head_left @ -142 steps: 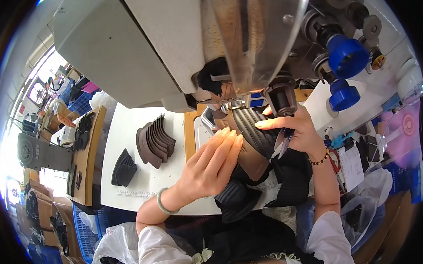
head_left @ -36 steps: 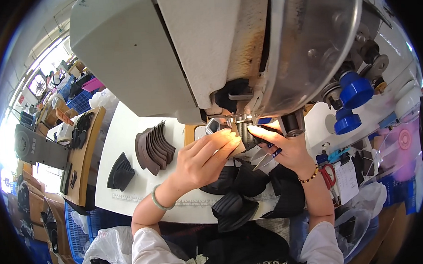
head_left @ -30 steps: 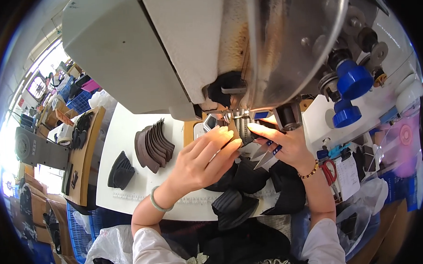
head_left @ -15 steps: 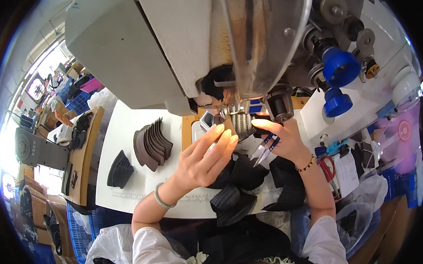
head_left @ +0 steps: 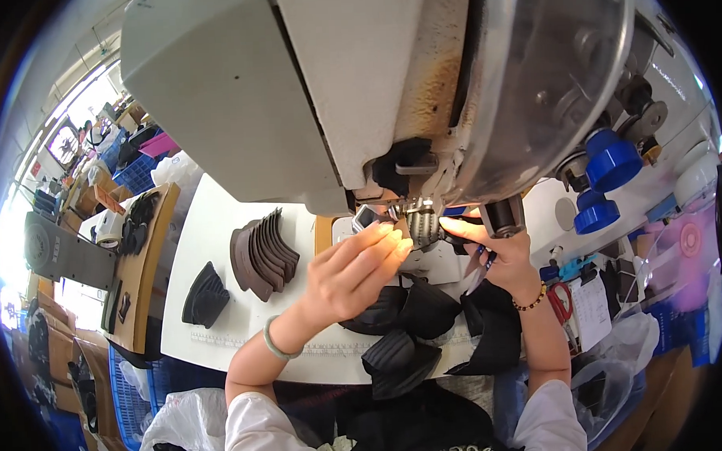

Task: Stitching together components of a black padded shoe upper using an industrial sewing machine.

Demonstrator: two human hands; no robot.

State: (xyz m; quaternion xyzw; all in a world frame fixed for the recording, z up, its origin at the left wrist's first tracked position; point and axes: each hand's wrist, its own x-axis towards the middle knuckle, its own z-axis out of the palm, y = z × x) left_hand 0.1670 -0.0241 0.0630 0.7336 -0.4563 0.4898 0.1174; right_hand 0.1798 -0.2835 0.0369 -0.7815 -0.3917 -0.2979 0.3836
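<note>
My left hand (head_left: 348, 275) is closed, its fingers pressed together at the needle area of a sewing machine (head_left: 372, 74). What those fingertips hold is too small and hidden to make out. They lie just left of the ribbed metal feed part (head_left: 422, 223). My right hand (head_left: 501, 260) holds blue-handled thread snips (head_left: 479, 271) in its palm, blades pointing down toward me. Its forefinger reaches to the right side of the feed part, beside a dark piece. Several black pleated fabric pieces (head_left: 427, 307) lie on the white table (head_left: 302, 359) below both hands.
A fanned stack of brown curved pieces (head_left: 265, 253) and a small black stack (head_left: 206, 296) lie left on the table. Blue knobs (head_left: 613, 161) jut out at the right. Red-handled scissors (head_left: 561, 300) and a paper sheet (head_left: 593, 313) are right of my forearm. A blue basket (head_left: 130, 400) stands lower left.
My view has shifted, so the machine head looks larger and further right. My right hand has turned a little, the snips now pointing more steeply down. My left hand stays by the needle area.
</note>
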